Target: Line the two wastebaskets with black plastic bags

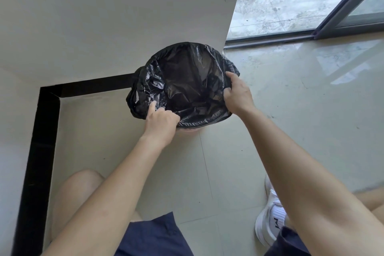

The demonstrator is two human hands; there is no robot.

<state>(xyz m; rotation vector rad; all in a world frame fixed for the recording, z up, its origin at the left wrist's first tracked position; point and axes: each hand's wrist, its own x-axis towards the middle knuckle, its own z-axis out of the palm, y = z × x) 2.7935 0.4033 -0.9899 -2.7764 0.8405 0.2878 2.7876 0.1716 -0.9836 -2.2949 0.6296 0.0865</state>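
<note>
Floor (291, 110) of pale tile carries one wastebasket (191, 130) at centre frame, tucked against the wall corner (224, 45) at its 12 o'clock; the second wastebasket is not in view. Black plastic bag (187, 81) already sits inside it, mouth spread wide and folded over the rim, with slack bunched at 9 o'clock. Your left hand (161, 119) pinches the film at 7 o'clock; your right hand (236, 93) clamps the fold at 3 o'clock. Held apart, they likely keep the mouth taut while you seat the edge.
</note>
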